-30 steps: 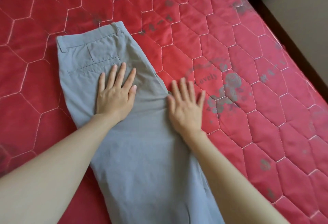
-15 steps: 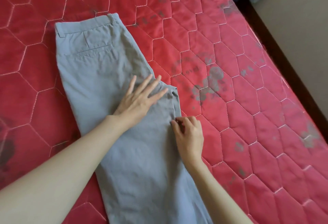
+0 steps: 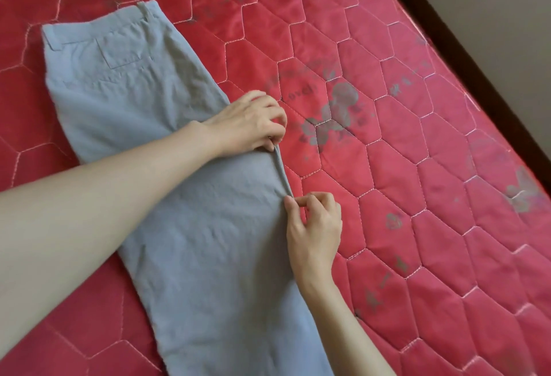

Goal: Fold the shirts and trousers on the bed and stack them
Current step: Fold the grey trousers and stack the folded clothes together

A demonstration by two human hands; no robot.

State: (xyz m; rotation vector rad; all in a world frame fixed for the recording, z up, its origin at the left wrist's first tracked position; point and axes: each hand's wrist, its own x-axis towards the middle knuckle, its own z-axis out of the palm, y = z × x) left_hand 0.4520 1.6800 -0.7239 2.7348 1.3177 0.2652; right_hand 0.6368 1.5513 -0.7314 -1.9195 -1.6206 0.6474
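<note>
Red quilted bed (image 3: 402, 143) fills the frame, grey trousers (image 3: 167, 197) run upper left to bottom center folded leg-on-leg only, left hand (image 3: 247, 125) and right hand (image 3: 313, 226) both pinching the crotch edge mid-frame, so cross-folds, shirts and stacking look undone.

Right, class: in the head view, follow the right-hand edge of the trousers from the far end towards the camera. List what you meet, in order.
Waistband belt loop → left hand pinching the edge → raised fold of grey trousers → right hand pinching the edge, all on the red quilted bed.
</note>
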